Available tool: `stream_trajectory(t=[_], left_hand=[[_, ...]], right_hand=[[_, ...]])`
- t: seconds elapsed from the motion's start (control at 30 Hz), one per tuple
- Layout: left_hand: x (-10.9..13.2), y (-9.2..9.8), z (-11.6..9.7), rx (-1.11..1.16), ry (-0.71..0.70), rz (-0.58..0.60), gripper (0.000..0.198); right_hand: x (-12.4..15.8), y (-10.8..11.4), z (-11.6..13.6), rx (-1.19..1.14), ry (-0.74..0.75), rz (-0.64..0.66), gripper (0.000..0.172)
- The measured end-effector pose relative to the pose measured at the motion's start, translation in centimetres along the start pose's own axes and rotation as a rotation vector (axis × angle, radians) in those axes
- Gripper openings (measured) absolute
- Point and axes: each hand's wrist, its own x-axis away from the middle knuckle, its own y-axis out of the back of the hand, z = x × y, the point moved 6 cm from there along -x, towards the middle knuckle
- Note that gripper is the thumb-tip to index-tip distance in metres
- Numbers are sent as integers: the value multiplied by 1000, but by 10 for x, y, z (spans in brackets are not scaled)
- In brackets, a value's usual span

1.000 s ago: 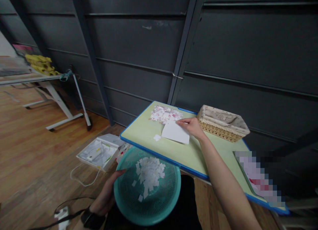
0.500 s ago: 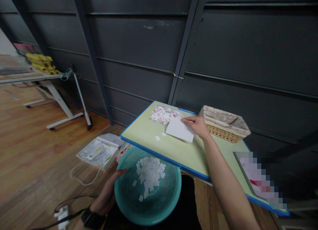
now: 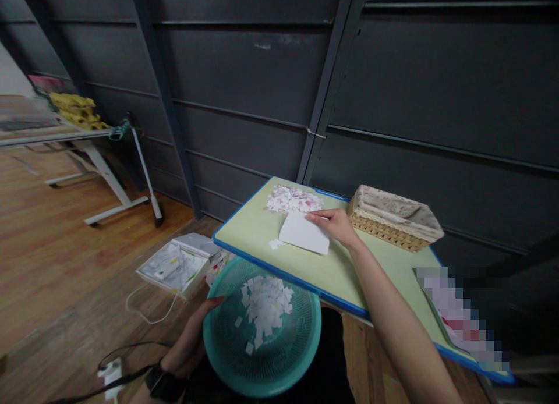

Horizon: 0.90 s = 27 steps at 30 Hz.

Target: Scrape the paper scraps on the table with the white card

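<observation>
My right hand (image 3: 334, 223) pinches the upper edge of a white card (image 3: 304, 234), which is tilted over the pale green tabletop. Just beyond the card lies a heap of small white and pinkish paper pieces (image 3: 292, 198). A couple of loose white pieces (image 3: 275, 244) touch or nearly touch the card's left edge. My left hand (image 3: 196, 328) grips the left rim of a teal plastic colander (image 3: 303, 363), its thumb over the rim. Inside the colander is a pile of white paper squares (image 3: 266, 305). The left fingers under the colander are hidden.
A cloth-lined wicker basket (image 3: 393, 223) stands at the table's back right. The blue-edged table (image 3: 340, 287) overhangs the colander. On the floor at left are an open white box (image 3: 174, 267) and a power strip with cords (image 3: 112, 378). A dark panelled wall (image 3: 244, 84) rises behind.
My right hand has moved the card left and slightly toward me, against the loose pieces, which now lie closer together. My left hand still holds the colander.
</observation>
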Motion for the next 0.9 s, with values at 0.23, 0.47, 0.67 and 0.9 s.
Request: stream_trajectory(t=[0.23,0.47,0.67,0.9], left_hand=[[1,0,2,-12,14,19,13],[1,1,0,7,2,19,13],[-2,2,2,7,6,32,18],[-2,3,2,-5,-14,24,17]], right_hand=[[-1,5,0,48,1,-47,47],[-1,5,-1,62,28,-5,42],[-4,11,-5,88,31,-13,40],[-1,6,2,84,81,-73,41]])
